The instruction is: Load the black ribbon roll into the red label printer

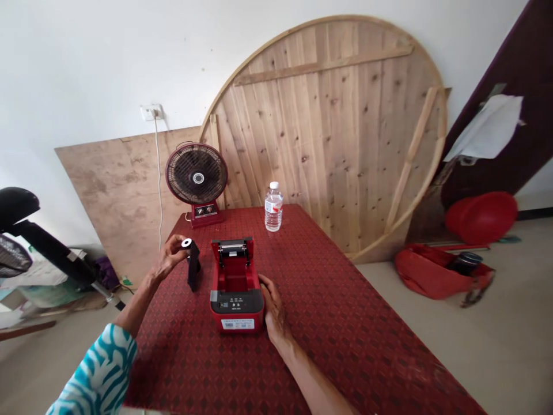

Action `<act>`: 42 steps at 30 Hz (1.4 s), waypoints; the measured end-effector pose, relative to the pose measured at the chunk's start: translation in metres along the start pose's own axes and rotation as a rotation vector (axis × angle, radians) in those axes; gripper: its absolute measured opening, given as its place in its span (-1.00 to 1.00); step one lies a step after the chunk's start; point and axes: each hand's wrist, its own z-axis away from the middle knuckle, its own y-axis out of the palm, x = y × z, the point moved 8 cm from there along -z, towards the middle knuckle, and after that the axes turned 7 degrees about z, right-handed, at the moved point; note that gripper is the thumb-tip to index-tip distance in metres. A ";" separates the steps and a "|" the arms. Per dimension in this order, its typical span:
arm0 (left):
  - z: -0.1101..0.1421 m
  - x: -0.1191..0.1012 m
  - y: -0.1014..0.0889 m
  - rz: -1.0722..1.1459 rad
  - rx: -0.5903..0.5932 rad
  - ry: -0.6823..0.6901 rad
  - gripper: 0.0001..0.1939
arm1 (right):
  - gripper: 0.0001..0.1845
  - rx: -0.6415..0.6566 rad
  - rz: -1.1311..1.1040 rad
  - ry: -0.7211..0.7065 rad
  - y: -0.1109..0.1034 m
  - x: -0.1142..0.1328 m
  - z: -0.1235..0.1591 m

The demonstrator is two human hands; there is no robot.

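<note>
A red and black label printer (237, 314) stands on the table with its lid tipped up and its red inner bay bare. My right hand (273, 306) lies along the printer's right side, fingers curled against the casing. Left of the printer, above the tabletop, my left hand (173, 253) pinches a small roll (187, 244) with a white end and a dark hole in its centre. A flat black piece (194, 270) hangs down from the roll; whether it is a loose paper end cannot be made out.
The table (328, 323) has a red patterned cover. At its far end stand a maroon fan (197, 178) and a clear water bottle (273, 210). Behind leans a large round wooden board (332, 127). A red bag (425, 274) lies on the floor to the right.
</note>
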 end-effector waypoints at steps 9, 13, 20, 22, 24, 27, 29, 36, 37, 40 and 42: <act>0.041 -0.062 0.093 -0.401 0.366 0.087 -0.68 | -0.56 0.001 -0.011 -0.003 0.005 0.001 0.000; 0.036 -0.053 0.136 -0.826 0.479 0.094 -0.69 | -0.60 -0.010 -0.010 -0.023 0.006 -0.004 -0.004; 0.017 -0.024 0.165 -1.167 0.625 -0.042 -0.71 | -0.61 -0.018 0.020 -0.064 0.005 -0.006 -0.006; 0.013 -0.017 0.169 -1.151 0.665 -0.056 -0.73 | -0.61 -0.014 0.027 -0.060 0.005 -0.005 -0.005; 0.010 -0.014 0.169 -1.127 0.707 -0.059 -0.74 | -0.63 -0.017 0.029 -0.065 0.004 -0.004 -0.005; 0.014 -0.024 0.160 -0.962 0.718 -0.009 -0.75 | -0.64 -0.019 0.029 -0.072 0.004 -0.001 -0.005; 0.022 -0.040 0.146 -0.733 0.644 0.031 -0.73 | -0.63 -0.018 0.032 -0.055 0.004 -0.001 -0.005; 0.070 -0.067 0.120 -0.465 0.474 0.146 -0.66 | -0.62 -0.009 0.015 -0.023 0.006 -0.003 -0.003; 0.073 -0.067 0.122 -0.486 0.452 0.188 -0.69 | -0.61 -0.004 0.014 -0.021 0.006 -0.003 -0.003; 0.077 -0.068 0.124 -0.550 0.358 0.311 -0.83 | -0.62 0.000 0.018 -0.024 0.006 -0.002 -0.003; 0.081 -0.072 0.126 -0.577 0.331 0.407 -0.84 | -0.63 -0.010 0.025 -0.037 0.006 -0.001 -0.004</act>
